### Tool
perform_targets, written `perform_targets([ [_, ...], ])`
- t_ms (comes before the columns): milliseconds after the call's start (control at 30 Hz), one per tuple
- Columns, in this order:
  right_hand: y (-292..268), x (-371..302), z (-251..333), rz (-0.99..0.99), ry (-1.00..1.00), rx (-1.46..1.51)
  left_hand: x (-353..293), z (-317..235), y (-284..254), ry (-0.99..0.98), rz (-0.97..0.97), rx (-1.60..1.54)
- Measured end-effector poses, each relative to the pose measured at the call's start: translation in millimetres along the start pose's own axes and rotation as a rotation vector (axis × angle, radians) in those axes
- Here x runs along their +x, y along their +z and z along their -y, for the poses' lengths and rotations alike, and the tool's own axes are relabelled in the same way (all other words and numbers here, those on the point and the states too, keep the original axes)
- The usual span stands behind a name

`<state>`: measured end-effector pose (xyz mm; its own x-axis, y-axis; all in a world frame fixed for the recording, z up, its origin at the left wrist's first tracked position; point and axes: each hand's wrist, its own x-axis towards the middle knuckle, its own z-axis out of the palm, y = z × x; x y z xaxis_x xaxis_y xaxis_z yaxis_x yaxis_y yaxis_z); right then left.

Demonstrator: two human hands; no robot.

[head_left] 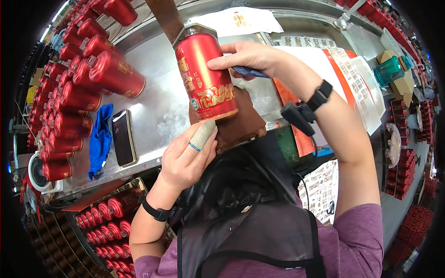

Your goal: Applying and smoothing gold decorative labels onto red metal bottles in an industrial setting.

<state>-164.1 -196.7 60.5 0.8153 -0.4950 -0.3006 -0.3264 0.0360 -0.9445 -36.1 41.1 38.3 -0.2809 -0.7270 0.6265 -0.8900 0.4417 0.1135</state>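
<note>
A red metallic bottle (206,78) with gold decoration leans over a brown cloth pad (243,118), its neck pointing away from me. My right hand (248,58) grips its upper right side, thumb across the front and fingers behind. A dark blue strip (250,72) shows beneath that palm; its kind is unclear. At the bottle's lower edge is my left hand (187,153), fingers curled together and fingertips against the base. A beige finger cot (202,135) covers one of its fingers. Any small item pinched there is hidden.
Many red bottles (116,74) crowd the left of the metal table (153,76). Near them lie a blue cloth (100,139) and a phone (123,138). Sticker sheets (357,83) spread at the right, and a brown bracket (165,18) rises behind the bottle. Crated bottles (109,211) stand below left.
</note>
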Motion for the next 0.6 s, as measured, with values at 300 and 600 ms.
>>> perform_targets([
  [300, 7.5, -8.9, 25.3, -0.093, -0.003, -0.454, 0.4, 2.7, -3.0, 0.03, 0.03, 0.036],
  [600, 33.8, -9.5, 32.2, -0.155, -0.08, -0.57, 2.9, -1.2, -4.1, 0.029, 0.043, 0.055],
])
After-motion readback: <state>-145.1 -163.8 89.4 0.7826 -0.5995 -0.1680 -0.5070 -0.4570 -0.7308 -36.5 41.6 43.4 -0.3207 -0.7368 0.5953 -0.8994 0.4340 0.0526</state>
